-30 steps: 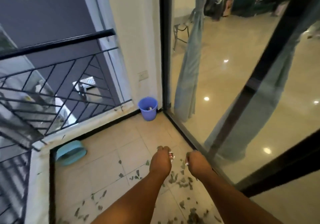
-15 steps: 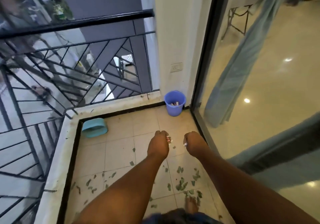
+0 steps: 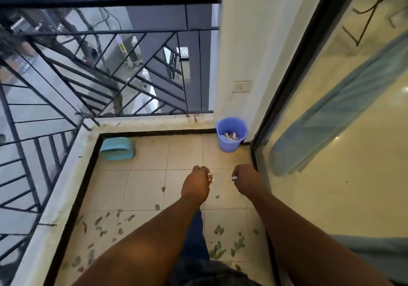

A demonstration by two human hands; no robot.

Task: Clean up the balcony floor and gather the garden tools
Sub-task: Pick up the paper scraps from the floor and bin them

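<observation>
Fingers of the left hand (image 3: 195,185) curled round crumpled wrappers (image 3: 210,177); the right hand (image 3: 245,179) pinched a small scrap (image 3: 234,177). The blue bucket (image 3: 231,135) ahead already held litter. Leaf bits (image 3: 218,229) lay on the floor (image 3: 145,184): cleaning seemed partly done, no garden tools visible.

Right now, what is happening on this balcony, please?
A person is clearing litter from the tiled floor. The left hand grips colourful crumpled wrappers; the right hand pinches a small pale scrap. Ahead, a blue plastic bucket in the corner already holds wrappers. Green leaf bits are scattered on the tiles.
</observation>
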